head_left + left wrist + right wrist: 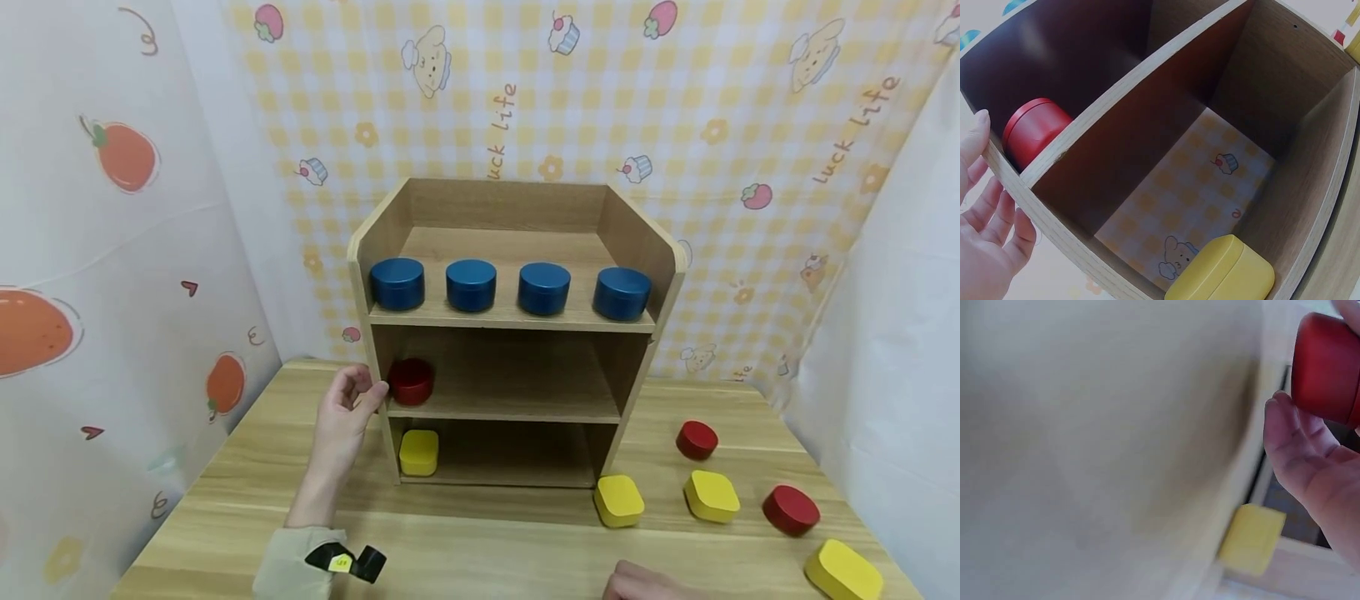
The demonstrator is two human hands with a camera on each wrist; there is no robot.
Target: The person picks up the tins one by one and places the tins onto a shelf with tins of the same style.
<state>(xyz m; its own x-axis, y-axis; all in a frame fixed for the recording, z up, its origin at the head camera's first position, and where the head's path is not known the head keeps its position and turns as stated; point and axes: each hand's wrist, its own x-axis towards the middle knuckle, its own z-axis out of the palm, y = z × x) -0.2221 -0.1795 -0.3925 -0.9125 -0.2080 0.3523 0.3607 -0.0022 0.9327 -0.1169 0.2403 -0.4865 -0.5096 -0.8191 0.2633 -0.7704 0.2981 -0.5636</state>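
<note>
My left hand (343, 417) is at the left side panel of the wooden shelf (495, 417), thumb tip right at its front edge. Its fingers are loosely bent outside the panel in the left wrist view. Just inside, on the middle level, stands a red round tin (411, 382); a yellow square tin (418, 452) sits below it at the bottom left. My right hand (1316, 462) grips another red round tin (1325, 369) between thumb and fingers. In the head view only part of the right hand (641, 582) shows at the lower edge, its tin hidden.
Several blue round tins, one a left-end tin (397, 284), line the top level. Right of the shelf on the table (465, 550) lie red tins (697, 440) and yellow tins (711, 497). One yellow tin (618, 502) stands by the shelf's front right corner.
</note>
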